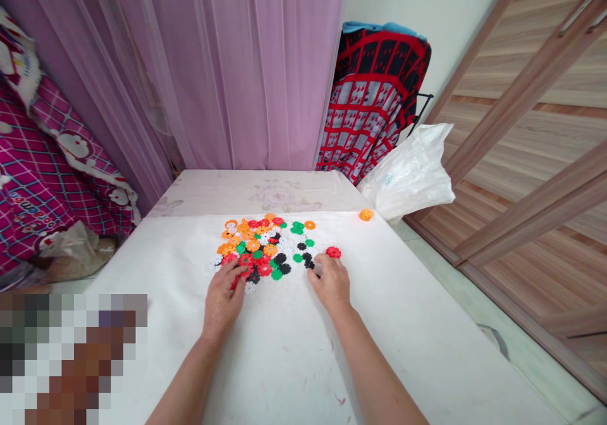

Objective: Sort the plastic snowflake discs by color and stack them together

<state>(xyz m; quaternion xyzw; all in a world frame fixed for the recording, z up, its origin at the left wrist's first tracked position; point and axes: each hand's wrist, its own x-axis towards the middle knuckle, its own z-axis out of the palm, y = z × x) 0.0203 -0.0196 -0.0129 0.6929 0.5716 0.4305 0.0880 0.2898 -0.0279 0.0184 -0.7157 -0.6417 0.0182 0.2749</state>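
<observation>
White-covered table, a bright heap of discs, two bare hands

Picture the heap as the middle of a dial, with the person at six o'clock. Notched plastic discs, orange, red, green, black and white, lie loosely piled on the white cloth. From where I stand, the left hand is at seven o'clock, palm down, its fingers spread a little and bent over red discs at the heap's near edge; I can't tell whether it grips one. Toward three o'clock a few black discs lie outside the thick of the pile, with some green discs at two. Close by those black ones, at about four, the right hand is half curled, thumb and forefinger slightly parted; whether anything sits between them I can't make out.

Just beyond its fingers, at three, is a red cluster. Farther off, between two and three, an orange clump rests near the table's edge.

Past the table, a lilac curtain hangs at twelve, red-and-black patterned fabric at one, and a white plastic bag at two, before a wood-grain wardrobe. Pink checked cloth drapes between nine and ten.
</observation>
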